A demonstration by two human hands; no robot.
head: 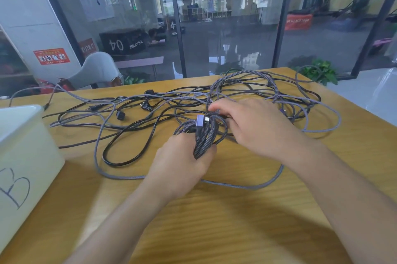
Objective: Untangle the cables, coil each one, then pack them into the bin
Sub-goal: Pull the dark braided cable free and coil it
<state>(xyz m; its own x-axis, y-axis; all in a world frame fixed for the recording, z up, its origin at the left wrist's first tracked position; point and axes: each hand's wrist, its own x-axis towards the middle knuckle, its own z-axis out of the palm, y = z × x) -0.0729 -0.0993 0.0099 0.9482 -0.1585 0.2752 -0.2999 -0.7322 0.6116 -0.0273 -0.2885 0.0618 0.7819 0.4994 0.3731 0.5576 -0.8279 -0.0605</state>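
Table (225, 231): wooden top, pale grain, bare across the near edge where both forearms reach in.
Left hand (182, 167): palm down at the centre of the table, fingers curled round the lower end of the coiled bundle; it grips the bundle from below and behind.
Coiled bundle (204, 134): braided purple-grey cable, gathered in several loops, rising out of the left hand's grasp and tilted toward the far side.
Plug (201, 119): silver-grey connector at the top of the bundle, just beyond the left hand and touching the right hand's fingertips.
Right hand (255, 128): to the right of the bundle, back of the hand up, fingers bent inward onto the upper loops; it pinches the cable near the plug.
Loose braided run (247, 187): same purple-grey cable, lying on the table in a wide arc that passes beneath the right forearm and comes round behind the left wrist.
Bin (25, 152): white plastic, at the left edge of the table, well apart from both hands; a handwritten letter B shows on its near wall.
Black cable (120, 162): glossy loop lying flat between the bin and the left hand.
Tangle (193, 98): black and braided cables crossing over one another beyond the hands, spread from left to right across the far half of the table.
Black plugs (120, 115): several among the tangle, left of centre.
Chair (96, 70): grey back, beyond the far left edge of the table.
Glass wall (225, 27): dark-framed panes behind the table.
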